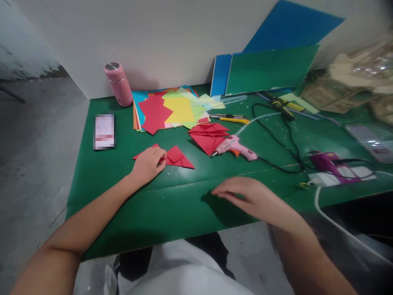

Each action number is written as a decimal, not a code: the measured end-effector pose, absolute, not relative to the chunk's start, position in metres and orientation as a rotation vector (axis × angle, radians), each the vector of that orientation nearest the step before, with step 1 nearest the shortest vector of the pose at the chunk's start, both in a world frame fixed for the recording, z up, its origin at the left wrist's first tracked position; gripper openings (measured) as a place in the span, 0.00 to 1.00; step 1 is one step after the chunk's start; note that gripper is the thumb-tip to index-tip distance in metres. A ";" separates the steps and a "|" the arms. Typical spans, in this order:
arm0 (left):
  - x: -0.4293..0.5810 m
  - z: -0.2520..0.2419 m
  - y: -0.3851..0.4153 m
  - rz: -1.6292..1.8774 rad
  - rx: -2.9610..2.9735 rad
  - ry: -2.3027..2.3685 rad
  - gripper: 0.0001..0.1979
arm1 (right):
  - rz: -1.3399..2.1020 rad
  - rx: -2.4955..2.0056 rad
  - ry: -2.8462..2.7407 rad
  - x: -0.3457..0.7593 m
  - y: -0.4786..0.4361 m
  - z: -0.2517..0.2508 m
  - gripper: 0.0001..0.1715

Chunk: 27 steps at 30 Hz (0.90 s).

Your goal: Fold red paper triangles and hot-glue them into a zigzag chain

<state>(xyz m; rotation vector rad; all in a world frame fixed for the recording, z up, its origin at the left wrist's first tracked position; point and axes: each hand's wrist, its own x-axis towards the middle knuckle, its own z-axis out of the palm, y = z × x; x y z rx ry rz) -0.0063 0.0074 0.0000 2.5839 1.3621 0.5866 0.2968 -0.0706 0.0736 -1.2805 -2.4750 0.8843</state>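
In the middle of the frame, your left hand lies on a folded red paper, which rests flat on the green table. The fingers are curled down over the paper's left half, and red corners show on either side of the hand. You cannot tell from here whether the fingertips pinch a fold or only press on it.

To the lower right of that, your right hand is spread flat and low over bare table, fingers stretched out toward the left and holding nothing. It is a little blurred, so you cannot tell whether it touches the surface.

Just above and to the right of the folded paper sits a pile of red folded pieces, with a pink glue gun lying against its right side, nozzle toward the left. Higher up, a fanned stack of coloured sheets — red and yellow on top — lies beside a pink bottle standing upright. A phone lies flat at the left of the table, well apart from both hands. A yellow utility knife rests right of the stack, and a black cable loops across the table's right part.
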 end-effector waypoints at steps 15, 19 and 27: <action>-0.007 0.002 0.008 0.576 2.580 1.343 0.08 | 0.305 -1.008 -2.691 0.184 -0.025 0.005 0.13; -0.005 0.003 0.004 0.544 2.609 1.377 0.09 | 0.806 -0.859 -2.636 0.212 -0.035 0.031 0.12; 0.014 0.013 -0.013 0.167 2.819 1.564 0.15 | 1.686 -1.018 -2.521 0.296 -0.095 0.082 0.18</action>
